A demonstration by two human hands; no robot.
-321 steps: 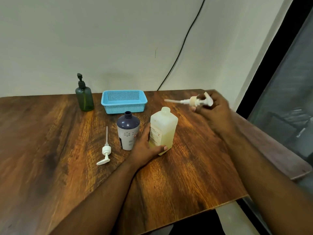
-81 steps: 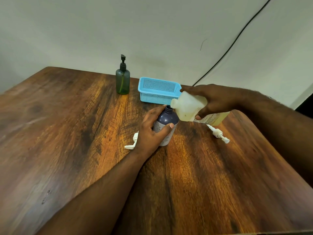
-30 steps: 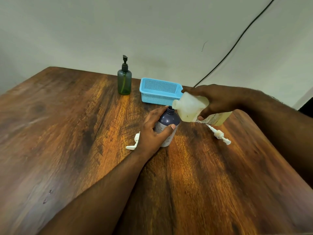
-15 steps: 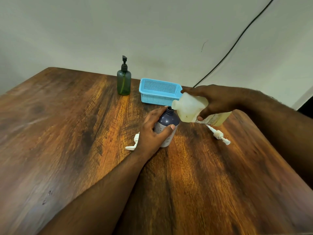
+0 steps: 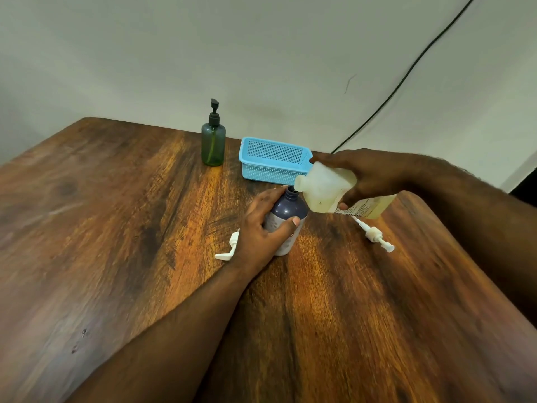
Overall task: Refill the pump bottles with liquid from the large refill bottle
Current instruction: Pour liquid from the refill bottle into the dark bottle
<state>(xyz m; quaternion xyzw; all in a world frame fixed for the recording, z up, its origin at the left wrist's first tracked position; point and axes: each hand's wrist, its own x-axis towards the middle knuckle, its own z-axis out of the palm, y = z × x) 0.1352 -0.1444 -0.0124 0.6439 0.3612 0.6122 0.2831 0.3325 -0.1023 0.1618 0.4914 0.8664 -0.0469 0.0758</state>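
Observation:
My left hand (image 5: 263,231) grips the dark purple pump bottle (image 5: 287,212), which stands upright on the wooden table (image 5: 116,228) with its neck open. My right hand (image 5: 366,175) holds the large pale refill bottle (image 5: 325,189) tipped almost flat, its open mouth right over the purple bottle's neck. Yellowish liquid sits in the refill bottle's lower end. One white pump head (image 5: 228,250) lies on the table behind my left hand, partly hidden. A second pump head (image 5: 374,235) lies to the right, under the refill bottle.
A green pump bottle (image 5: 213,144) with a black pump stands at the back by the wall. A light blue mesh basket (image 5: 274,159) sits beside it, just behind the refill bottle. A black cable (image 5: 406,74) runs up the wall.
Both hands hold nearly the same pose as half a second and one second ago. Over 10.7 s, the right hand put down a pump head and took up the refill bottle; the left hand went to the purple bottle.

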